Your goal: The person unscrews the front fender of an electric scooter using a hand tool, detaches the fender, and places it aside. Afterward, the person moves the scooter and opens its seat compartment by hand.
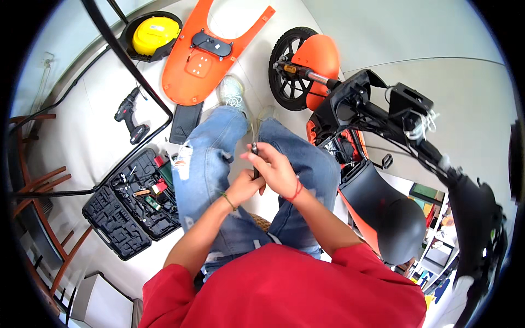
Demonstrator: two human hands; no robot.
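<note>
Both hands are together above my knees, around a slim tool with a black handle (255,148) and a thin metal shaft pointing away from me. It looks like a screwdriver, though its tip is hard to make out. My left hand (244,187) is closed round the lower end of the handle. Higher up, my right hand (276,170) has its thumb and fingers closed on the handle, partly covering it and the left fingertips. Beyond the feet lies an orange panel (188,82) with a black oval part (211,44) on it.
On the left floor are a cordless drill (130,116) and an opened black toolbox (131,202). A yellow helmet (156,35) sits in a black tray at the far left. An orange scooter stands at right, with its front wheel (290,68), handlebar (377,115) and black seat (369,188).
</note>
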